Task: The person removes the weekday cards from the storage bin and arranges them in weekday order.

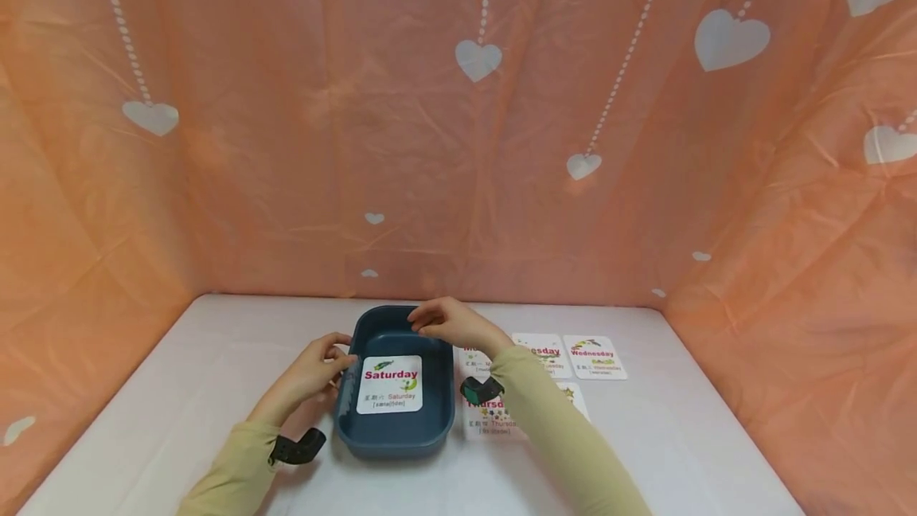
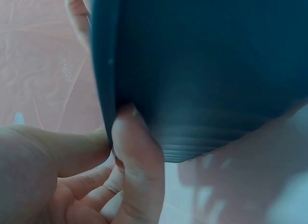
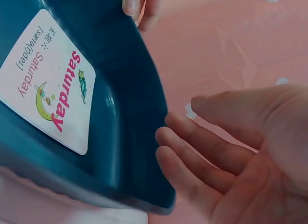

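A dark blue rectangular tray (image 1: 394, 443) stands on the white table with a "Saturday" card (image 1: 390, 385) lying face up inside it. My left hand (image 1: 315, 373) pinches the tray's left rim between thumb and a bent finger (image 2: 137, 156), as the left wrist view shows. Over the tray's far right corner is my right hand (image 1: 458, 323), its fingers loosely bent and holding nothing. In the right wrist view those fingertips (image 3: 166, 154) come right up to the tray's rim.
Right of the tray lie several day cards, among them a "Wednesday" card (image 1: 595, 358) and a "Thursday" card (image 1: 490, 420), partly covered by my right forearm (image 1: 555, 428). A peach curtain (image 1: 430, 142) with white hearts hangs behind the white table (image 1: 688, 436).
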